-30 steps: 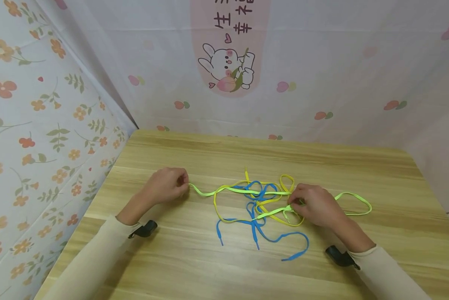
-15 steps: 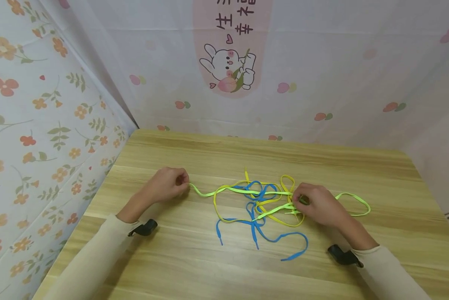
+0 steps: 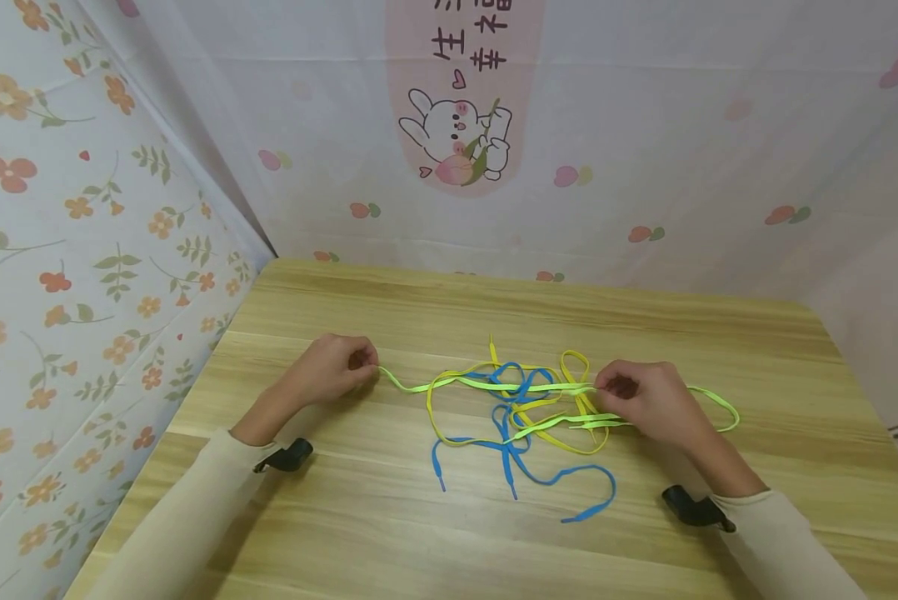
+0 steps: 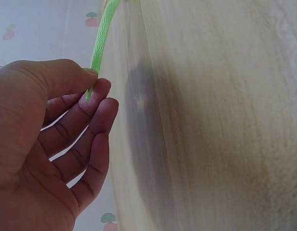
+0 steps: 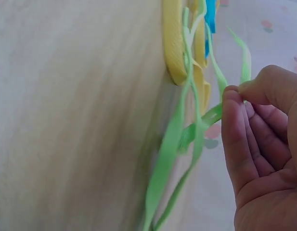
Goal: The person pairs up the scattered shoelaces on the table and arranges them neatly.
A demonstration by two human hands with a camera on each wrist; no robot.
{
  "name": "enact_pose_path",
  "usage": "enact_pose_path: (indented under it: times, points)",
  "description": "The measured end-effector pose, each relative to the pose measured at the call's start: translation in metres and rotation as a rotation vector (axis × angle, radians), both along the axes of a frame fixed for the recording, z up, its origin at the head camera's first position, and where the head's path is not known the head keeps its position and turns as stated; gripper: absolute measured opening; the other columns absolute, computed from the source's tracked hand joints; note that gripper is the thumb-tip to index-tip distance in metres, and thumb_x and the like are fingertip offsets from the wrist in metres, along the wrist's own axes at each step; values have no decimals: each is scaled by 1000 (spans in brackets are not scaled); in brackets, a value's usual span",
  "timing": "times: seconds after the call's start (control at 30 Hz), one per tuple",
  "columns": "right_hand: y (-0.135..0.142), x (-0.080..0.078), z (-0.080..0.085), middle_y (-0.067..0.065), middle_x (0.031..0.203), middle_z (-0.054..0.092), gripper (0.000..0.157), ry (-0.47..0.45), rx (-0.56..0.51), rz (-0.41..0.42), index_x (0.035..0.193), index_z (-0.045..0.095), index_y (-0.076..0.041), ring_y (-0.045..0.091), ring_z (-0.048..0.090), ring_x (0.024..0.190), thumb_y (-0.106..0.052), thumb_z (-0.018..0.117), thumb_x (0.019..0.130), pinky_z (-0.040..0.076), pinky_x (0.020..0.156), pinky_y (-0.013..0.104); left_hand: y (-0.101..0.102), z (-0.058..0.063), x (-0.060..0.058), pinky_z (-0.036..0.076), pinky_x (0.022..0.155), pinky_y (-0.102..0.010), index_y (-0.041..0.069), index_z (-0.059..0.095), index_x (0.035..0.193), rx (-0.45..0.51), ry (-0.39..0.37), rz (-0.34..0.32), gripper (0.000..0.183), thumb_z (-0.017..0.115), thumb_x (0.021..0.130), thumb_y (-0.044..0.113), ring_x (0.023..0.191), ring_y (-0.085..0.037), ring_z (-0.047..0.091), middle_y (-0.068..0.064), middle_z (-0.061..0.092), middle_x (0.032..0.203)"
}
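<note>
Head view: the left hand (image 3: 338,367) pinches the tip of a lime lace (image 3: 561,387), the right hand (image 3: 651,400) a lime stretch, thumbs against forefingers; between them lie yellow lace (image 3: 430,408) and blue lace (image 3: 590,512).

Head cam: light soft, mod. bright, dimmer twd. R edge. Pale glare on table (image 3: 464,537), nr. front. Faint shadow beside L sleeve (image 3: 172,525). L wrist cam: dark, soft-edged shadow on table nr. L hand (image 4: 57,130); weave of green lace (image 4: 100,43) sharp, lower-R grain blurred. R wrist cam: tabletop hazy, o/f; wall cloth (image 5: 268,45) washed out.
</note>
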State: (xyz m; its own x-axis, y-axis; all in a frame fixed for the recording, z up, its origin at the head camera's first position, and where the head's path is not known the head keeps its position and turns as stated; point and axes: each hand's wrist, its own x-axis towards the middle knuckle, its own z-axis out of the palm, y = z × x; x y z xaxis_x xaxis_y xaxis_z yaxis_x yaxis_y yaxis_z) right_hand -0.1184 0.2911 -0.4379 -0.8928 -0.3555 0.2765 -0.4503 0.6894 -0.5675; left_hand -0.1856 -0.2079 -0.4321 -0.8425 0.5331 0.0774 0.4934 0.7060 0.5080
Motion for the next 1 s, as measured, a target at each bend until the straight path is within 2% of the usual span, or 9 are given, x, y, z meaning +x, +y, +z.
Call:
enact_pose_path:
  times: [0.13, 0.23, 0.37, 0.53, 0.67, 0.8, 1.0]
  points:
    - [4, -1, 2, -10, 84, 74, 24, 31, -11, -4, 99, 82, -10, 2, 67, 74, 10, 82, 84, 54, 67, 15, 0, 0, 0, 59, 76, -37, 4, 81, 102, -11, 10, -6, 5, 78, 100, 7, 81, -12, 69, 2, 76, 90]
    - [8, 1, 6, -6, 87, 76, 25, 21, -33, -8, 103, 83, -6, 3, 67, 75, 11, 81, 85, 55, 67, 14, 0, 0, 0, 60, 76, -39, 4, 83, 104, -16, 34, -18, 7, 78, 98, 5, 82, -14, 71, -2, 78, 92]
    - [16, 3, 12, -2, 90, 77, 22, -22, -59, -37, 105, 83, -4, 4, 67, 78, 10, 81, 88, 55, 69, 14, 0, 1, 1, 60, 76, -41, 3, 83, 102, -9, 52, -16, 7, 78, 98, 5, 82, -17, 71, -3, 78, 91]
    - [26, 6, 17, 1, 90, 77, 11, -105, -86, -118, 104, 81, -4, 5, 69, 78, 1, 82, 95, 54, 69, 15, -2, 3, 3, 61, 77, -43, 3, 81, 101, -2, 53, -2, 6, 76, 98, 6, 83, -19, 72, -3, 77, 91]
    - [35, 9, 21, 6, 89, 79, 8, -190, -124, -179, 107, 79, -2, 13, 74, 76, -8, 79, 102, 55, 67, 19, -2, 2, 2, 61, 77, -43, 3, 81, 100, -6, 54, 2, 7, 74, 99, 6, 83, -18, 72, -2, 77, 90]
    - [44, 12, 26, 8, 94, 80, 15, -237, -184, -218, 113, 76, 0, 19, 77, 79, -13, 74, 107, 58, 70, 22, -3, 3, 2, 61, 77, -42, 4, 80, 100, -2, 54, 9, 8, 72, 100, 7, 83, -18, 72, -2, 76, 90]
    - [58, 13, 37, 1, 95, 80, 15, -246, -331, -273, 115, 73, -2, 17, 77, 79, -15, 73, 108, 60, 74, 22, -4, 6, 2, 61, 78, -43, 4, 80, 100, 1, 51, 22, 9, 72, 99, 7, 84, -19, 72, -2, 76, 90]
